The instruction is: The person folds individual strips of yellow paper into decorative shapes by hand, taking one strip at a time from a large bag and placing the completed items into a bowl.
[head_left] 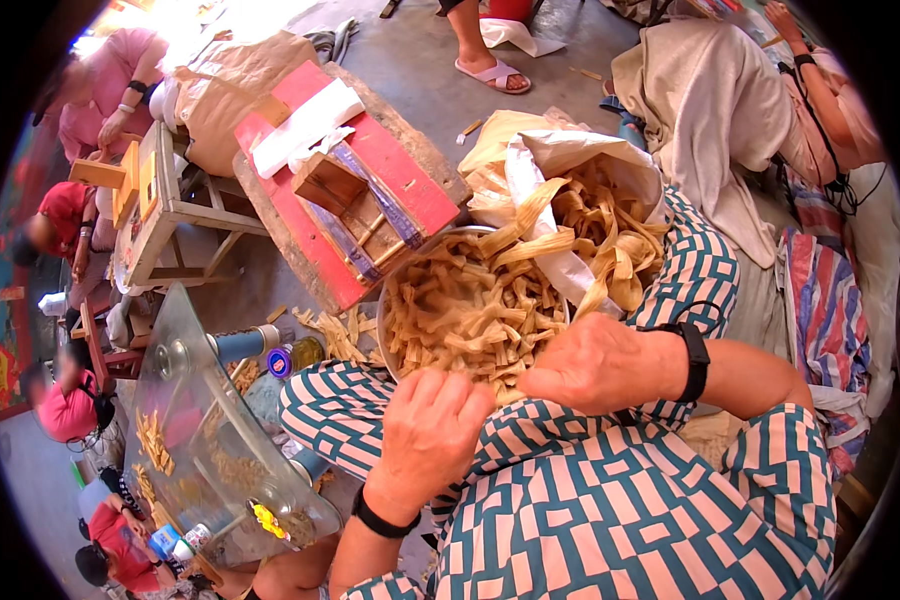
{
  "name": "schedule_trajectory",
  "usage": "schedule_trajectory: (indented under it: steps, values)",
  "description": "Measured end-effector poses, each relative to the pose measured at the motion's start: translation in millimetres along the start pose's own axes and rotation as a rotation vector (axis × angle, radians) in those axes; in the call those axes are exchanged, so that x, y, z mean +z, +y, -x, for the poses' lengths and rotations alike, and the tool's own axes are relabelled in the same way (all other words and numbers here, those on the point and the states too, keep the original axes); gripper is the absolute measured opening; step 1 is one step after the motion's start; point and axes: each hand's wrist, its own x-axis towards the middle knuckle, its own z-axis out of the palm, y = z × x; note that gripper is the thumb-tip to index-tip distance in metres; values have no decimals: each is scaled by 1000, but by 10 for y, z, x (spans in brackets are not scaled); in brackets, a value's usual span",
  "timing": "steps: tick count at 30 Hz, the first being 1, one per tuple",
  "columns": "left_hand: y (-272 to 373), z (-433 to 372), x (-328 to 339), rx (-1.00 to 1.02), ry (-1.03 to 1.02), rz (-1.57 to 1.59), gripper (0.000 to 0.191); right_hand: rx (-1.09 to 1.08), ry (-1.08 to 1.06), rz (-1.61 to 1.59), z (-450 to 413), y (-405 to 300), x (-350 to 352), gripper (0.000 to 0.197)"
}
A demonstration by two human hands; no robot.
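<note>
My left hand (435, 431) is raised over my lap, back of the hand up, its fingers curled at the near rim of a round metal basin. My right hand (596, 364) is at the basin's near right edge, also curled, with its fingertips turned toward the left hand. A small pale bit shows between the two hands; whether either hand holds it is not clear. The basin (381, 330) is heaped with short folded pieces of dried tan husk (487, 315). Beyond my right hand, a white woven sack (529, 176) stands open, full of long dried husk strips (615, 240).
A red board (427, 180) bearing a wooden jig (330, 184) lies on a slab beyond the basin. A glass-topped table (217, 450) with husk pieces stands at left, near a jar with a purple lid (279, 363). Several people sit at left; another is at upper right.
</note>
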Motion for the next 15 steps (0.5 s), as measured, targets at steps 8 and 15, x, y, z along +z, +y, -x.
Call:
schedule_trajectory:
  steps: [8,15]
  values:
    - [-287,-49,-54,-216,105,126,15,3,122,35,-208,396,16,10]
    - [-1099,-494,-276,-500,503,164,11,21,448,344,-1161,1133,-82,9]
